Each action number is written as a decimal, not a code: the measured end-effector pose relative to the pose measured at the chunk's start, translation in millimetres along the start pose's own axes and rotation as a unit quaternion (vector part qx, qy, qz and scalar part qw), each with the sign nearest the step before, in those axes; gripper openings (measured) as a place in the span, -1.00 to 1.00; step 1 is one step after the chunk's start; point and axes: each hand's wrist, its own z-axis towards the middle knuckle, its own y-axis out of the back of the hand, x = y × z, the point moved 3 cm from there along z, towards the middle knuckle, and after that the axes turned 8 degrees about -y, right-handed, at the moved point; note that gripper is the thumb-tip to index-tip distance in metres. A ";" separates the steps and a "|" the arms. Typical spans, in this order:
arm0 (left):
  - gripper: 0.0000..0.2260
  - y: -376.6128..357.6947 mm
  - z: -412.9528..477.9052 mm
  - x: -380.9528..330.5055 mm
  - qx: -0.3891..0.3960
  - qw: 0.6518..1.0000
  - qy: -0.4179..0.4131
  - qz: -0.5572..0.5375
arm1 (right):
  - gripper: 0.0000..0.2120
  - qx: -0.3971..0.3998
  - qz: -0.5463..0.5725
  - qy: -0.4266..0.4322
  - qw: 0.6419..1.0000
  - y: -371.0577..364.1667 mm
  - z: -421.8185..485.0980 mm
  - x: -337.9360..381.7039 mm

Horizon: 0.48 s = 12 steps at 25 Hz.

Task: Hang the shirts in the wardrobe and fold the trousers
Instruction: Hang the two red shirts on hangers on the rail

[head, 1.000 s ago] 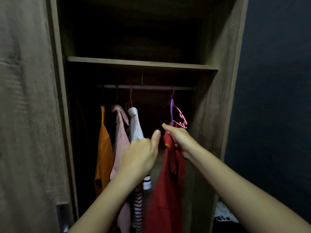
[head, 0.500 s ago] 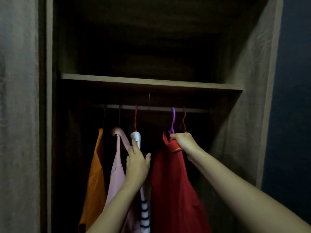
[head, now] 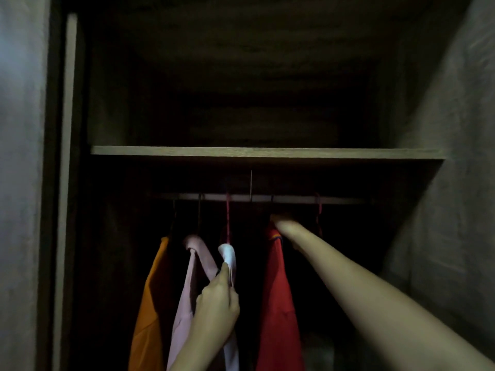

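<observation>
Wardrobe (head: 442, 129) open, dim; rail (head: 257, 198) runs left-right under the shelf (head: 267, 153). Red shirt (head: 278, 290) hangs lengthwise straight below our right hand (head: 284, 223), the nearer one, up by the rail; its grip we cannot tell. Left hand (head: 217, 306) pinches the white shirt (head: 228, 259) just beside.

No words, labels, brand marks or numbers can be read anywhere in this dim view, and the small striped patch at the collar of the red shirt (head: 277, 285) is perhaps a trim, not lettering
</observation>
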 end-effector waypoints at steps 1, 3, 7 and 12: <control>-0.55 0.9 -0.3 -0.7 0.005 1.000 -0.007 -0.003 | -0.63 0.003 -0.019 -0.003 1.000 -3.9 2.1 -4.9; -0.53 2.1 -1.6 -2.3 0.012 1.000 -0.015 -0.006 | -0.62 0.024 -0.061 -0.020 0.998 -8.7 6.1 -16.0; -0.53 6.5 -2.5 1.2 0.007 1.000 -0.023 -0.014 | -0.61 0.026 -0.171 -0.032 0.984 -3.4 -6.5 -19.4; -0.58 35.3 -15.0 -10.4 -0.098 0.992 -0.067 -0.050 | -0.81 -0.213 -0.054 0.146 0.965 4.7 -49.3 11.5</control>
